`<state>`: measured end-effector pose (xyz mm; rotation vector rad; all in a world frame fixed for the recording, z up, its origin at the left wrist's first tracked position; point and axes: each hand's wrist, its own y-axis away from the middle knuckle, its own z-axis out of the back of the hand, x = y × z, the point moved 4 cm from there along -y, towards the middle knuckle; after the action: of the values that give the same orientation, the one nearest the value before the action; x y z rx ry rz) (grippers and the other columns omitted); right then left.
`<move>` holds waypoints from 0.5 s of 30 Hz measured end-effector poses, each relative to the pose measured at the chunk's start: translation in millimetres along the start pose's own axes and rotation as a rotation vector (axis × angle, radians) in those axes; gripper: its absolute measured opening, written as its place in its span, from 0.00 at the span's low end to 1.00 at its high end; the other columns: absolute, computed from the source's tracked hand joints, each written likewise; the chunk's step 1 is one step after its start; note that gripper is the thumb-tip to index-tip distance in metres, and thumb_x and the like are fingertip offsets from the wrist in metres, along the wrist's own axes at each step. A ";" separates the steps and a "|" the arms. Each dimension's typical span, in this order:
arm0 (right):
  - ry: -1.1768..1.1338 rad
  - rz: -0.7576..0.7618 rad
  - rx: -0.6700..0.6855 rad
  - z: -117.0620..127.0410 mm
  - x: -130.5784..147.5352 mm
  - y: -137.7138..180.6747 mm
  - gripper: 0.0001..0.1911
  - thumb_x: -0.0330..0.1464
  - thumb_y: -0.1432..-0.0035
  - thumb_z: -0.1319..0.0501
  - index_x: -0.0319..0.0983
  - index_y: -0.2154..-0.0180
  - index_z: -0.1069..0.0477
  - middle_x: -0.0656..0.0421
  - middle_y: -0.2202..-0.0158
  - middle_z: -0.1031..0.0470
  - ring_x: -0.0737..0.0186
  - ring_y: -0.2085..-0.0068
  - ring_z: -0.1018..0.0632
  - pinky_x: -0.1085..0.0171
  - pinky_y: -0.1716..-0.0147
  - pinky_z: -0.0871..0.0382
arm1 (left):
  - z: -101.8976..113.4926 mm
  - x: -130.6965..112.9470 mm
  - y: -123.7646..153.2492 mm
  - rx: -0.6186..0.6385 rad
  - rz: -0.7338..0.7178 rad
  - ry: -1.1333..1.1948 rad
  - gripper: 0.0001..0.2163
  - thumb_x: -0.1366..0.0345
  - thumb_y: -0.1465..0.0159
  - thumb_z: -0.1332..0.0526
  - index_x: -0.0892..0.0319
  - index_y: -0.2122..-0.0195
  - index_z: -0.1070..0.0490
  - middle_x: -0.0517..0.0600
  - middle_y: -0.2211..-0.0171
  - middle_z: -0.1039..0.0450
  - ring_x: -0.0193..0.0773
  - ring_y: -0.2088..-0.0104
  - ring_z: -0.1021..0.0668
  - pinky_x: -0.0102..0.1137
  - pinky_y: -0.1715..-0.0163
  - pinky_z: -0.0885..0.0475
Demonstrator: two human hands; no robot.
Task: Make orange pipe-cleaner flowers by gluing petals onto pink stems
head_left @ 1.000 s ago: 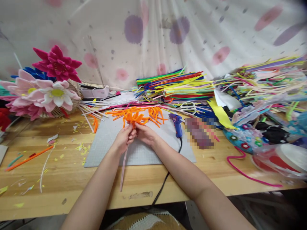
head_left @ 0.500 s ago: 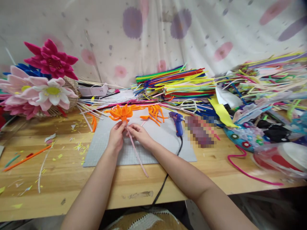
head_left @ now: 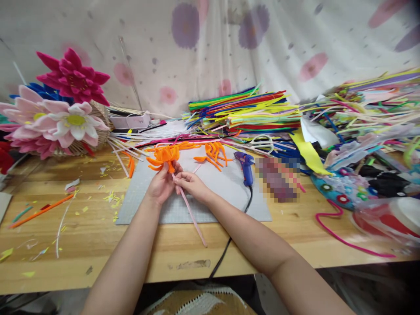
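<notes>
An orange pipe-cleaner flower [head_left: 166, 156] is held over the far left part of the grey cutting mat [head_left: 216, 210]. My left hand [head_left: 161, 186] is closed round the base of its petals. Just below, my right hand [head_left: 192, 184] pinches a pale pink pipe cleaner [head_left: 193, 217], whose upper end meets the flower's base and whose free end slants down toward the table's front edge. Loose orange petals [head_left: 215, 154] lie on the mat behind my right hand. A blue glue gun [head_left: 244, 168] rests at the mat's right side.
Scissors [head_left: 261, 144] lie behind the glue gun. A heap of coloured pipe cleaners [head_left: 243, 111] stretches along the back. At left stands a basket of fuzzy flowers [head_left: 74, 122]. A black cord [head_left: 226, 253] runs off the front edge. A plastic-wrapped roll [head_left: 390, 221] sits at right.
The flower has tilted and turned a little in my left hand, whose fingers have shifted round its base. The pink pipe cleaner's free end has moved slightly right and down.
</notes>
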<state>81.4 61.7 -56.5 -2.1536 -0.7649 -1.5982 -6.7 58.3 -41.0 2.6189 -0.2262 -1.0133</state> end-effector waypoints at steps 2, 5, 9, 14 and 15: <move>0.006 0.003 0.000 0.7 0.6 -0.1 0.15 0.44 0.53 0.39 0.39 0.75 0.38 0.67 0.85 0.32 0.72 0.83 0.34 0.71 0.80 0.45 | 0.5 0.4 -0.5 -0.028 -0.006 0.012 0.09 0.62 0.37 0.45 0.61 0.70 0.29 0.46 0.73 0.28 0.28 0.70 0.25 0.25 0.66 0.29; 0.020 -0.005 -0.002 1.4 0.1 -0.7 0.15 0.43 0.51 0.39 0.39 0.75 0.39 0.67 0.86 0.32 0.73 0.83 0.34 0.71 0.80 0.44 | 0.6 1.0 -1.0 -0.066 -0.022 0.025 0.09 0.63 0.37 0.45 0.60 0.71 0.30 0.46 0.74 0.28 0.28 0.72 0.25 0.24 0.68 0.30; 0.043 -0.021 -0.008 1.3 -2.8 -1.8 0.14 0.41 0.49 0.41 0.39 0.75 0.40 0.67 0.86 0.32 0.74 0.84 0.35 0.71 0.81 0.44 | 2.9 1.8 -2.8 -0.115 -0.039 0.067 0.10 0.64 0.36 0.47 0.61 0.72 0.31 0.46 0.76 0.29 0.27 0.74 0.25 0.23 0.70 0.30; 0.068 -0.055 -0.045 1.5 -7.1 -2.9 0.12 0.38 0.46 0.42 0.38 0.75 0.41 0.68 0.87 0.32 0.74 0.86 0.35 0.72 0.82 0.42 | 5.7 2.4 -7.0 -0.121 -0.071 0.068 0.08 0.65 0.38 0.44 0.62 0.72 0.31 0.45 0.77 0.29 0.27 0.75 0.25 0.23 0.71 0.30; 0.076 -0.065 -0.063 1.9 -7.5 -2.9 0.11 0.37 0.46 0.43 0.38 0.75 0.41 0.68 0.87 0.32 0.74 0.86 0.35 0.73 0.82 0.41 | 5.6 2.6 -7.4 -0.120 -0.070 0.067 0.08 0.65 0.38 0.44 0.62 0.72 0.31 0.45 0.77 0.29 0.27 0.75 0.25 0.23 0.71 0.30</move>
<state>79.4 63.5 -64.3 -2.1179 -0.7778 -1.7477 -8.3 63.2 -49.1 2.5622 -0.0559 -0.9296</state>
